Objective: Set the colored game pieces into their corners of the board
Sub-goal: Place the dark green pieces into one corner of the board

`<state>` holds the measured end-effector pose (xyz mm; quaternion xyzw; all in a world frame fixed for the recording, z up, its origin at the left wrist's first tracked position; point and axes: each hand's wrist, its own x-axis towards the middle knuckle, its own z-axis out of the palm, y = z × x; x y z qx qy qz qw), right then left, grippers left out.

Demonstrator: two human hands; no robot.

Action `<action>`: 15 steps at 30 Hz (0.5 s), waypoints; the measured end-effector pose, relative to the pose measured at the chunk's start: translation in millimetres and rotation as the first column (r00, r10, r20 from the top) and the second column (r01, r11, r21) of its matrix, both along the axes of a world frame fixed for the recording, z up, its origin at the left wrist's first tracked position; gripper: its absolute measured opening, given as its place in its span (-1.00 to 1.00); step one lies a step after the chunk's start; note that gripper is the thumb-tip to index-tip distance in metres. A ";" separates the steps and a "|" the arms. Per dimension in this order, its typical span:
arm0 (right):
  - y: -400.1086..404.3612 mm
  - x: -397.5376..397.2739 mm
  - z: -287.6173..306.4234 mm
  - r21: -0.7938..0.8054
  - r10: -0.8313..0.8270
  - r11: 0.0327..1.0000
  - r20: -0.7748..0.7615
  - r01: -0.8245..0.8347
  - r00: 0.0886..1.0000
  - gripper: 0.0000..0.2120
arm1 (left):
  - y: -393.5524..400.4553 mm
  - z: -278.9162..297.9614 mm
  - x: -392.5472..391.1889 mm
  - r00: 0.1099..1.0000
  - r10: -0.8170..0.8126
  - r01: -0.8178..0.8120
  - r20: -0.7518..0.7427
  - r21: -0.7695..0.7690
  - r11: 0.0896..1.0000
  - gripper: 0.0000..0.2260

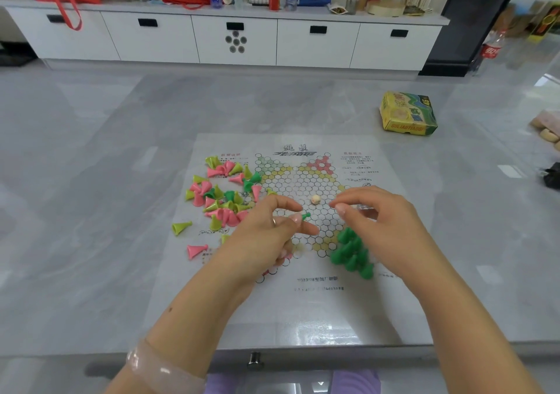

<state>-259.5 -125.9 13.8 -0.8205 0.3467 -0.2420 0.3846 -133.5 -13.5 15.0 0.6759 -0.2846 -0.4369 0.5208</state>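
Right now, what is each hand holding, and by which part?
The left hand pinches a dark green piece at one end. The right hand seems to hold nothing.

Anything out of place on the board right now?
Yes. Most pieces lie tipped in a mixed pink, yellow-green and green heap along the board's left edge; two have rolled out onto the table. Only the dark green group stands in a corner.

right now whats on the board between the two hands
In the head view, a small cream die sits on the board between the left hand, which pinches a dark green piece, and the right hand.
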 end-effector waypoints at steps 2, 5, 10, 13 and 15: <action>6.5 4.8 1.7 0.011 0.095 0.995 0.022 -0.095 0.995 -0.87 | 0.5 2.6 -3.5 0.999 -0.045 0.045 -0.015 -0.014 0.999 -0.87; 10.2 8.1 0.8 0.024 0.128 0.991 0.075 -0.130 0.989 -0.86 | 0.5 5.8 -6.9 0.997 -0.075 0.075 0.000 -0.036 0.997 -0.85; 11.4 9.8 2.7 0.160 0.109 0.978 0.173 -0.137 0.979 -0.89 | 1.2 8.0 -7.0 0.997 -0.082 0.082 0.007 -0.067 0.994 -0.84; 14.3 11.1 3.5 0.216 0.123 0.962 0.205 -0.167 0.971 -0.90 | 0.7 5.9 -6.3 0.996 -0.084 0.085 0.022 -0.065 0.994 -0.85; 14.6 11.3 3.5 0.207 0.138 0.961 0.206 -0.181 0.969 -0.89 | 0.5 5.2 -6.2 0.996 -0.080 0.082 0.031 -0.073 0.994 -0.85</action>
